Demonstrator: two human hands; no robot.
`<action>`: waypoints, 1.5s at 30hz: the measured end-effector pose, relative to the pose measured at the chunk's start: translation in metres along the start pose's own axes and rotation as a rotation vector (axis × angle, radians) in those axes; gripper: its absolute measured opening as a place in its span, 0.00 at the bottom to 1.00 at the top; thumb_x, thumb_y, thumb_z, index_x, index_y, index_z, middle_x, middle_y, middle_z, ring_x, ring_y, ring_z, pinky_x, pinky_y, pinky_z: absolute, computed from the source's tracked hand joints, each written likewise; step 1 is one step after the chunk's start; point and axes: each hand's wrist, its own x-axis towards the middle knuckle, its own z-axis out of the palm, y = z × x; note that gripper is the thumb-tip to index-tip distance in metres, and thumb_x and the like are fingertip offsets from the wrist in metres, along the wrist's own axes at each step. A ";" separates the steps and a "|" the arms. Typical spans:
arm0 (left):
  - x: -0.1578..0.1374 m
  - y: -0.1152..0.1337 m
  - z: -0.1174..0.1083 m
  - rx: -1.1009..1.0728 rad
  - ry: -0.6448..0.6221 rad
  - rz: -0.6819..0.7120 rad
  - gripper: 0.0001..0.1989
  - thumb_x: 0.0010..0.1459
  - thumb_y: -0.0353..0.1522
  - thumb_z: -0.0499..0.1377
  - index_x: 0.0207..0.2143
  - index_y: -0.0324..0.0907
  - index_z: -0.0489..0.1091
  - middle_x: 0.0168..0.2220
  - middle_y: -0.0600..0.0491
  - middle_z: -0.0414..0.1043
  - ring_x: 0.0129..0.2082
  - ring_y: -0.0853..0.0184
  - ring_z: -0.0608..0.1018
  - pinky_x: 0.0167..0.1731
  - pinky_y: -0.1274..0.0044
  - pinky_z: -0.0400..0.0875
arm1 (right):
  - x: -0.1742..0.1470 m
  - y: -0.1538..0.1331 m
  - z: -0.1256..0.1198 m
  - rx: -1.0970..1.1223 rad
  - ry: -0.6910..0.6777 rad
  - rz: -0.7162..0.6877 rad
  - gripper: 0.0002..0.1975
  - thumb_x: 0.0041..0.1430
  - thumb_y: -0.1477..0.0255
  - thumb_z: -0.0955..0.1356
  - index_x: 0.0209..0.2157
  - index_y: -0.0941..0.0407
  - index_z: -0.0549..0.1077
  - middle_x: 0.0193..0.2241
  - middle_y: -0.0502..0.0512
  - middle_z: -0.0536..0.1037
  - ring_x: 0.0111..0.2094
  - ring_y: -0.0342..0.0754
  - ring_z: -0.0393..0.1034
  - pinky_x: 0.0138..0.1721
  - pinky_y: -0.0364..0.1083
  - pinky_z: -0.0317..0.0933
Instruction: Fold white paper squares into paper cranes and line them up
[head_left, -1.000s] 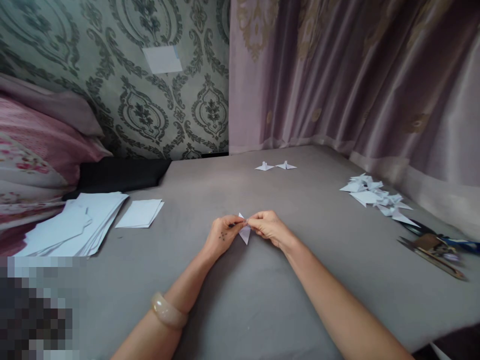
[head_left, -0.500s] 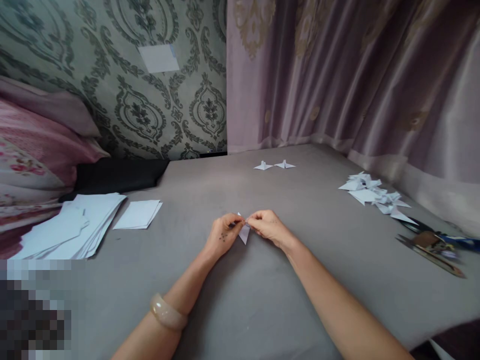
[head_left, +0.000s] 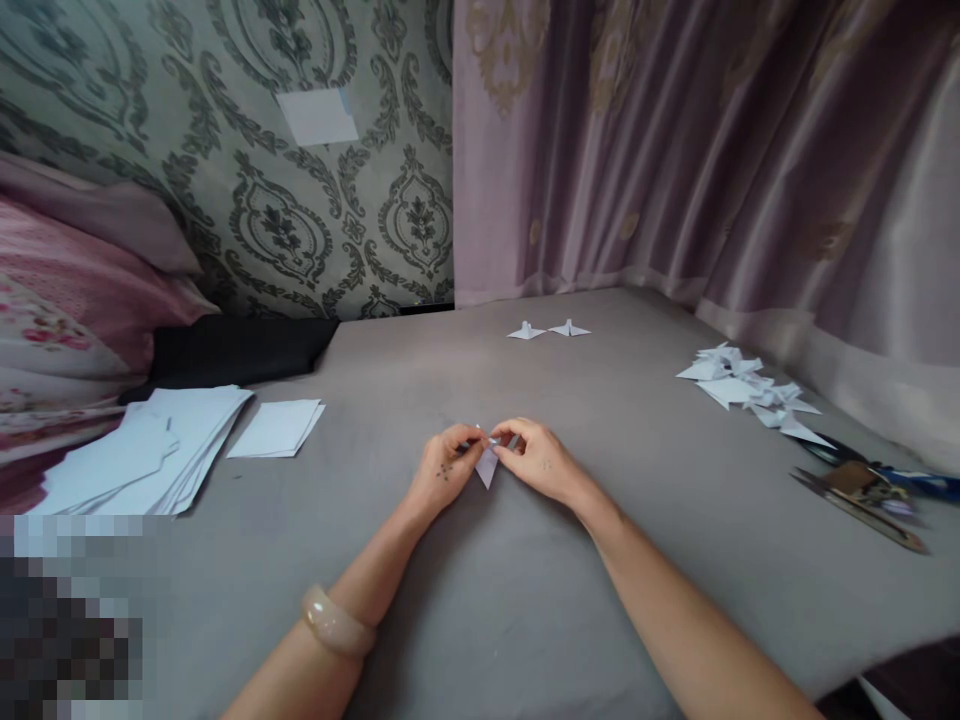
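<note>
A small folded white paper piece (head_left: pixel 487 470) is pinched between my two hands over the middle of the table. My left hand (head_left: pixel 448 462), with a pale bangle (head_left: pixel 337 624) on its forearm, grips the paper from the left between thumb and fingers. From the right, the thumb and fingertips of my right hand (head_left: pixel 536 455) close on the paper near its top. One pointed end hangs down toward me; the fingers hide much of the rest. Farther back stand two folded paper birds, a left one (head_left: pixel 526 330) and a right one (head_left: pixel 570 328).
At the right lies a pile of folded white paper pieces (head_left: pixel 739 385), with blurred tools (head_left: pixel 862 510) nearer me. On the left are white sheets (head_left: pixel 202 430), a stack of paper squares (head_left: pixel 276 430) and a black folded item (head_left: pixel 240 350). Curtains (head_left: pixel 600 150) hang behind the grey-covered table (head_left: pixel 480 640).
My right hand has turned slightly, its fingers now more curled over the top of the paper. The lower paper tip has shifted a little left. My left hand has barely moved.
</note>
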 end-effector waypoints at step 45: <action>-0.008 -0.010 -0.009 0.403 0.079 -0.001 0.07 0.51 0.32 0.61 0.35 0.43 0.73 0.41 0.49 0.70 0.42 0.60 0.69 0.45 0.67 0.64 | -0.007 -0.002 -0.001 -0.269 0.121 0.057 0.09 0.59 0.74 0.62 0.37 0.54 0.73 0.36 0.52 0.74 0.27 0.41 0.65 0.33 0.42 0.58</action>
